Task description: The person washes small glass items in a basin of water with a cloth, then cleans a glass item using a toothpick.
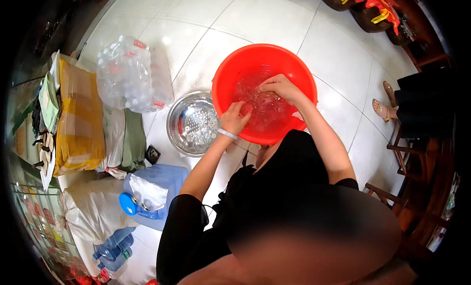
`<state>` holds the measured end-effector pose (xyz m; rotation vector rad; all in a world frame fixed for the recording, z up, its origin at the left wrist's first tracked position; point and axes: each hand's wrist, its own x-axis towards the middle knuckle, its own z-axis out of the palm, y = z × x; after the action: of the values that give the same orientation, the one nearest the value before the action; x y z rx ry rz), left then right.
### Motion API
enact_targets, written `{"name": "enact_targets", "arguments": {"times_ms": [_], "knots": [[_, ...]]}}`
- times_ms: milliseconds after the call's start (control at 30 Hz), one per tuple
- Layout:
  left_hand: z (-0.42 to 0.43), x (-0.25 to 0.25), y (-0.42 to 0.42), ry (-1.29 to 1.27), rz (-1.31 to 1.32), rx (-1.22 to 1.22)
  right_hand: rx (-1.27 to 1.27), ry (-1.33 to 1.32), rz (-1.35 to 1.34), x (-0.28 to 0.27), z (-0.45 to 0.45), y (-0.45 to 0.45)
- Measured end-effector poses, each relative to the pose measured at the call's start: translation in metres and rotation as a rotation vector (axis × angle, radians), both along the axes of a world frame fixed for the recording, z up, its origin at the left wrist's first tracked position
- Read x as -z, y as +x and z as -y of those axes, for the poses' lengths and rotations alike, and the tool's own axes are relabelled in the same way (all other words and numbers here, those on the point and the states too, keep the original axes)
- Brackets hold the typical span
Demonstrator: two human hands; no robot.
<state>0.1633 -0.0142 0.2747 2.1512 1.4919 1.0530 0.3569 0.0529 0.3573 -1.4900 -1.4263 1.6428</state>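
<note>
A red plastic basin [222,79] of water stands on the floor before me, with small clear pieces [265,106] in it, too blurred to name. My right hand [282,87] is over the water, its fingers closed in a pinch; what they hold, if anything, I cannot make out. At the basin's left side is my left hand [235,119], fingers loosely bent and thumb apart, with a pale bangle [227,134] on the wrist. Close by the basin, a perforated metal bowl [175,119] contains several small clear pieces, some ring-shaped.
Plastic-wrapped bottles [130,74] lie at upper left. A taped carton [81,118], sacks [95,201] and a blue water jug [167,179] line the left side. Another person's sandalled feet [382,108] and wooden chairs [412,157] are at right. Dark jars [365,17] stand top right.
</note>
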Motion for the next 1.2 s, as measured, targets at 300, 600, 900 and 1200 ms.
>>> {"name": "enact_targets", "arguments": {"times_ms": [300,600,900,1200], "knots": [[-0.014,-0.080,0.017,-1.222,1.746,0.422,0.150,0.276,-0.140,-0.046,0.046,0.021],[-0.011,-0.102,0.036,-1.150,1.528,0.323,0.099,0.500,-0.201,-0.056,0.052,0.032],[-0.005,-0.115,0.045,-0.909,1.283,0.285,-0.013,0.626,-0.137,-0.049,0.054,0.024],[0.010,-0.145,0.038,-0.578,1.112,0.322,0.017,0.409,-0.478,-0.048,0.053,0.020]]}}
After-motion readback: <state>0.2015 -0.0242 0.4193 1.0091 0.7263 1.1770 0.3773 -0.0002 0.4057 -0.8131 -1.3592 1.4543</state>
